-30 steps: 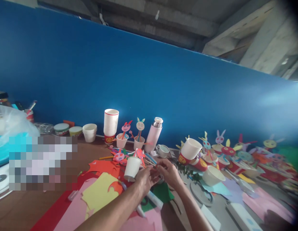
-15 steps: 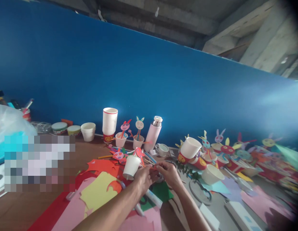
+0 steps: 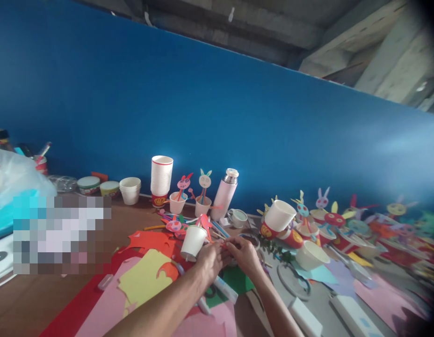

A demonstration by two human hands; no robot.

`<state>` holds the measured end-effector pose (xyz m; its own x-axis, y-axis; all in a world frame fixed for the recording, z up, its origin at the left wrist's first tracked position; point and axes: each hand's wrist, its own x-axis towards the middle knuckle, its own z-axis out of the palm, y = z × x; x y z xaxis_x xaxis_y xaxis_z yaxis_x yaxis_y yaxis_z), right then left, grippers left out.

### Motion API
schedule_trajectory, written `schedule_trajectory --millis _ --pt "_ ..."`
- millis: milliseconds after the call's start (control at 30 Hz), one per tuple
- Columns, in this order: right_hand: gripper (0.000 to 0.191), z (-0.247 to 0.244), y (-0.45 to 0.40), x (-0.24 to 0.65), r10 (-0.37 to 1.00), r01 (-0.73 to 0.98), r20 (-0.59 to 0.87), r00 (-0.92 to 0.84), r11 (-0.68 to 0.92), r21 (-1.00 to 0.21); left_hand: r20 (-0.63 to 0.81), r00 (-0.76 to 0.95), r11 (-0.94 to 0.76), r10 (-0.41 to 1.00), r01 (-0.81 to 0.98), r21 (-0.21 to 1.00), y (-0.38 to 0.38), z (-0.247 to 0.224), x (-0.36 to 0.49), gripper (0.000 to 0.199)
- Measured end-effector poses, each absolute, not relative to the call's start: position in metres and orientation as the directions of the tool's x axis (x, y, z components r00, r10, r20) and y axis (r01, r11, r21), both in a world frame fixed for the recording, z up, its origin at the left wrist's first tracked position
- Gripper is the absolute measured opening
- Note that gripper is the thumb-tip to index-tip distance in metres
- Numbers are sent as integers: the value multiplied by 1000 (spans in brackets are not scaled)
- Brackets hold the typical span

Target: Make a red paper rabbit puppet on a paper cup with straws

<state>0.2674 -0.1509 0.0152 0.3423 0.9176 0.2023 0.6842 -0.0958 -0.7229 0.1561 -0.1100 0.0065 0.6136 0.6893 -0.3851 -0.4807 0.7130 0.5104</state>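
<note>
My left hand (image 3: 210, 261) and my right hand (image 3: 243, 252) meet above the heap of craft paper. Their fingers are pinched together on a small reddish piece, too small to name. Beside my left hand a white paper cup (image 3: 193, 242) leans with its narrow end down, and a red paper shape (image 3: 205, 222) rises behind its rim. Below the hands lie a white glue tube (image 3: 226, 290) and green paper (image 3: 238, 279). To the left are yellow paper (image 3: 144, 280), orange-red paper (image 3: 148, 240) and pink paper (image 3: 104, 299).
Along the blue wall (image 3: 203, 103) stand a tall cup stack (image 3: 162, 175), two cups with paper figures and a pink thermos (image 3: 224, 194). Many decorated cups (image 3: 338, 229) crowd the right. A tape roll (image 3: 293, 281) and white box (image 3: 306, 317) lie at front right.
The view has shifted slightly, so most things appear a little further right. My hands stay together, and a dark round opening shows behind my right hand.
</note>
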Motion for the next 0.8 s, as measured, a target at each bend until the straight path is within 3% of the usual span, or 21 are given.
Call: schedule_trajectory --millis 800 --pt "21 16 -156 267 938 871 298 179 -10 -492 -404 639 751 654 -482 452 -106 2 159 13"
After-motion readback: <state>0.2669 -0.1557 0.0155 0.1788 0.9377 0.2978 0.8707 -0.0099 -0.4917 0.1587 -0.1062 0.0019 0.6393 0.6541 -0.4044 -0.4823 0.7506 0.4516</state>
